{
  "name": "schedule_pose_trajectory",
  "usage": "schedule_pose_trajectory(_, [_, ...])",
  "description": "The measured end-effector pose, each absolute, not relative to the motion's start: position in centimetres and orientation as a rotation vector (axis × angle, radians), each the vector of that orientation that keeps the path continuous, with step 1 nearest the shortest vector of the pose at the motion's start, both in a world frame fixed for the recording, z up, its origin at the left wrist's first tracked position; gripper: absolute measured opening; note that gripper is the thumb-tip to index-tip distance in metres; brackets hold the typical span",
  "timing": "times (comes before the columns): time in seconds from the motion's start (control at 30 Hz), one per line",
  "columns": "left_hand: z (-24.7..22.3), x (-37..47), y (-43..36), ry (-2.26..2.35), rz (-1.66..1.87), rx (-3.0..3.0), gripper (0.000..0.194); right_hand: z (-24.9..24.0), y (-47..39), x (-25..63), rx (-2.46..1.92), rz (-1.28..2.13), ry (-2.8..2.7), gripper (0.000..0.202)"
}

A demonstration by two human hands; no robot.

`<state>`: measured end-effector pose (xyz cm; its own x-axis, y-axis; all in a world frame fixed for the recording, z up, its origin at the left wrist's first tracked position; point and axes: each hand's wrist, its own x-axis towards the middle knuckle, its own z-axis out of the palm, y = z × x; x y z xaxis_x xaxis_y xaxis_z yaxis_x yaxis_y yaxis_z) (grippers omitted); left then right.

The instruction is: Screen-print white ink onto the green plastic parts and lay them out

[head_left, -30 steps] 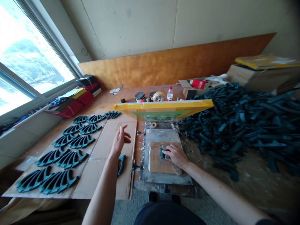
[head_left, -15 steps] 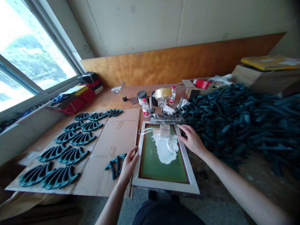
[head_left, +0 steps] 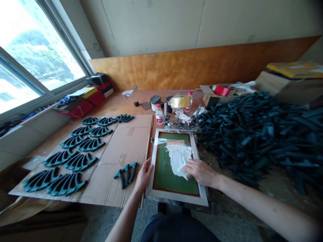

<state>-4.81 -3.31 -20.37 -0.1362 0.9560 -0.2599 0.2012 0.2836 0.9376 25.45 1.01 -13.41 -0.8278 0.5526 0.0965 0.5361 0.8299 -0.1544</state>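
A screen printing frame with green mesh lies in front of me, its far end at a metal hinge clamp. White ink is spread over the middle of the mesh. My left hand grips the frame's left edge with bent fingers. Low on the mesh, my right hand is closed around a small, pale squeegee, mostly covered by the fingers and tilted in the ink. Strips of clear tape cross the upper mesh. One dark green, ribbed plastic piece rests on cardboard left of my left hand.
Rows of dark green fan-shaped parts lie on the cardboard sheet. A large heap of similar pieces covers the right side. Behind the clamp stand bottles, ink tubs and a tape roll.
My right hand has gone from the frame's upper right edge to the squeegee, now lower on the mesh. White ink has been drawn towards me. My left hand stays at the left edge.
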Motion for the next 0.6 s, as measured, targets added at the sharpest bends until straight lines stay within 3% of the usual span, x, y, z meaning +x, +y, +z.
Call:
schedule_pose_trajectory(0.1, [-20.8, -4.9, -3.2, 1.565, 0.988, 1.082, 0.063, -12.5, 1.5, 25.4, -0.901, 0.290, -2.831, 0.014])
schedule_pose_trajectory(0.3, [-21.4, -5.1, -3.1, 1.520, 1.032, 1.032, 0.066, -15.2, -0.6, 24.2, -0.967, 0.032, -2.657, 0.022])
schedule_pose_trajectory(0.47, [-21.2, -5.0, -3.0, 1.491, 1.039, 0.966, 0.072, -13.7, 0.3, 24.7, -1.010, 0.283, -2.677, 0.017])
schedule_pose_trajectory(0.6, [-17.9, -5.1, -3.0, 1.431, 1.046, 0.905, 0.085, -10.1, 5.6, 23.1, -1.318, 0.320, -2.458, 0.048])
